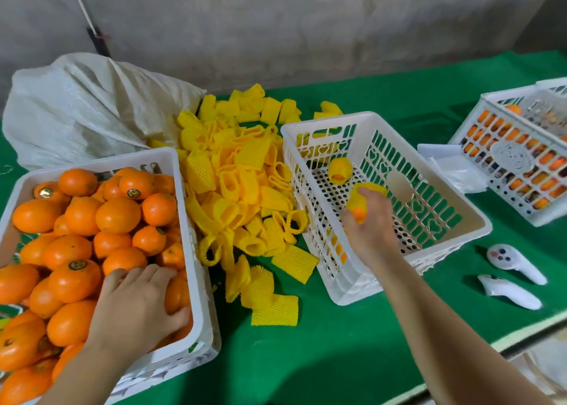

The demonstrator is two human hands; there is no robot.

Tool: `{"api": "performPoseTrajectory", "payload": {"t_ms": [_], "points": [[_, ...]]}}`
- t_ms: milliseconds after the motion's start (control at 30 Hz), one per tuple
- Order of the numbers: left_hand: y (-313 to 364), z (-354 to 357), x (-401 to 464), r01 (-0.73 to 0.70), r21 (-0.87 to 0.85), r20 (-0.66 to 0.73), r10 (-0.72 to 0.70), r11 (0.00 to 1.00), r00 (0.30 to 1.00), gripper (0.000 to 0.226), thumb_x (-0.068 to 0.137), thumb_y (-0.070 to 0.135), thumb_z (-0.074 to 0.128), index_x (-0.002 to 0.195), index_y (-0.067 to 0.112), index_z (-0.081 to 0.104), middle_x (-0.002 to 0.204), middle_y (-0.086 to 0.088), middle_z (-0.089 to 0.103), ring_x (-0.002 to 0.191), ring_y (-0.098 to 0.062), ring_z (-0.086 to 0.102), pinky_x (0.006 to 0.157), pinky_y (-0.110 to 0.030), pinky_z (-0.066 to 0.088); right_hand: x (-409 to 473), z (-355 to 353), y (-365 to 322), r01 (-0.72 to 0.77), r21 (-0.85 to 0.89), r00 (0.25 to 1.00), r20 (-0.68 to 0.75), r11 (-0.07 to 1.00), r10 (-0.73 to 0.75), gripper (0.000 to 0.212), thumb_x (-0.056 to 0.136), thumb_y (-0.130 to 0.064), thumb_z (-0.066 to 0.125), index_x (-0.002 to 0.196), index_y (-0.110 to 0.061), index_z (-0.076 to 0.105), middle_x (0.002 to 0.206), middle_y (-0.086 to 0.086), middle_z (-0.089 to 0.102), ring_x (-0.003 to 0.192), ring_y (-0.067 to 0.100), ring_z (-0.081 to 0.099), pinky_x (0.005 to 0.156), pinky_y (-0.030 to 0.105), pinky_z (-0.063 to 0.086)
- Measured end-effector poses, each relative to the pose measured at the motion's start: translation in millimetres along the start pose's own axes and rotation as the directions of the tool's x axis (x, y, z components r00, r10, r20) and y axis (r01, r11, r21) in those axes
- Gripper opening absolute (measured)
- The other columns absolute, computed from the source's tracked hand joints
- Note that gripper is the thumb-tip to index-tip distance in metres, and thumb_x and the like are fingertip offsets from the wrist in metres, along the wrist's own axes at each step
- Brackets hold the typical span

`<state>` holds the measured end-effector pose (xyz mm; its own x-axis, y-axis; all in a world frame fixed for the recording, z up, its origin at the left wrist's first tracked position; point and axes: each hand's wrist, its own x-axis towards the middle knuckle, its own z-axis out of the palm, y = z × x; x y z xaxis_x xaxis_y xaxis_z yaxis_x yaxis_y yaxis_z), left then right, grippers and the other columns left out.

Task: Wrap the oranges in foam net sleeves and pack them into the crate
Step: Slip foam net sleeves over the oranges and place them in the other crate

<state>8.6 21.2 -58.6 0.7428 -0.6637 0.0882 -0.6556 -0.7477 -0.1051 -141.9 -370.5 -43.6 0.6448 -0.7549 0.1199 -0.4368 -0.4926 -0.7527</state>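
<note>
1. Over the middle white crate point(383, 208), which stands on the green bench point(352, 343), a sleeved orange point(360, 203) is held by the right hand point(368, 229); the fingers are curled round it from below.
2. The held orange's long axis is tilted, with its bare orange end turned down toward the palm and its netted end up toward the crate's far wall.
3. Inside the crate, near its far left corner, a second wrapped orange point(340, 171) is seen lying on the perforated floor, its uncovered end facing the camera and downward.
4. Left of the crate, a loose heap of yellow foam net sleeves point(239, 183) is spread on the bench, touching the crate's left wall.
5. Left of that heap, a white supply crate point(190, 220) is filled with bare oranges point(118, 216).
6. The left hand point(135, 306) is laid on the oranges at the near right corner of the supply crate, fingers spread and bent over the fruit; whether one is truly gripped cannot be told.
7. Behind the supply crate, a white woven sack point(82, 110) is slumped.
8. Right of the middle crate, two white controllers point(512, 277) lie on the bench, and farther right a third crate point(521, 153) holding fruit is seen.
</note>
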Motion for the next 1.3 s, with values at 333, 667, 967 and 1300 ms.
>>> {"api": "performPoseTrajectory", "payload": {"t_ms": [333, 667, 967, 1300], "points": [[66, -30, 1, 0.009, -0.849, -0.128, -0.223, 0.528, 0.966, 0.072, 0.084, 0.056, 0.081, 0.144, 0.039, 0.046, 0.132, 0.014, 0.041, 0.121, 0.011, 0.048, 0.083, -0.008, 0.047, -80, 118, 0, 0.393, -0.403, 0.642, 0.764, 0.827, 0.067, 0.105, 0.089, -0.046, 0.069, 0.164, -0.029, -0.002, 0.169, 0.01, -0.004, 0.153, 0.038, 0.007, 0.122, 0.055, 0.025], [89, -7, 4, -0.074, -0.723, -0.091, 0.011, 0.687, 0.996, 0.076, 0.09, 0.082, 0.052, 0.151, 0.038, 0.041, 0.137, 0.02, 0.031, 0.11, -0.001, 0.047, 0.079, -0.004, 0.042, -98, 149, 35, 0.406, -0.585, 0.66, 0.719, 0.702, 0.218, 0.058, 0.092, -0.038, 0.072, 0.14, -0.022, 0.045, 0.139, 0.006, 0.048, 0.135, 0.033, 0.043, 0.106, 0.045, 0.041], [89, -8, 5, -0.092, -0.78, -0.109, 0.01, 0.619, 0.994, 0.07, 0.099, 0.073, 0.051, 0.155, 0.035, 0.035, 0.139, 0.021, 0.034, 0.115, 0.013, 0.045, 0.087, -0.001, 0.04, -84, 113, -65, -0.354, 0.476, 0.899, 0.411, 0.805, 0.153, 0.031, 0.093, -0.034, 0.074, 0.114, -0.04, 0.053, 0.123, -0.005, 0.06, 0.107, 0.015, 0.065, 0.088, 0.041, 0.059], [79, -20, 1, 0.104, -0.993, 0.107, -0.055, -0.057, 0.993, 0.078, 0.085, 0.082, 0.059, 0.148, 0.038, 0.045, 0.134, 0.023, 0.061, 0.128, -0.01, 0.061, 0.105, -0.034, 0.054, -88, 87, -100, -0.624, 0.667, 0.698, 0.71, 0.406, -0.092, 0.053, 0.08, -0.033, 0.085, 0.13, -0.031, 0.066, 0.126, -0.001, 0.072, 0.109, 0.016, 0.067, 0.091, 0.037, 0.053]]}}
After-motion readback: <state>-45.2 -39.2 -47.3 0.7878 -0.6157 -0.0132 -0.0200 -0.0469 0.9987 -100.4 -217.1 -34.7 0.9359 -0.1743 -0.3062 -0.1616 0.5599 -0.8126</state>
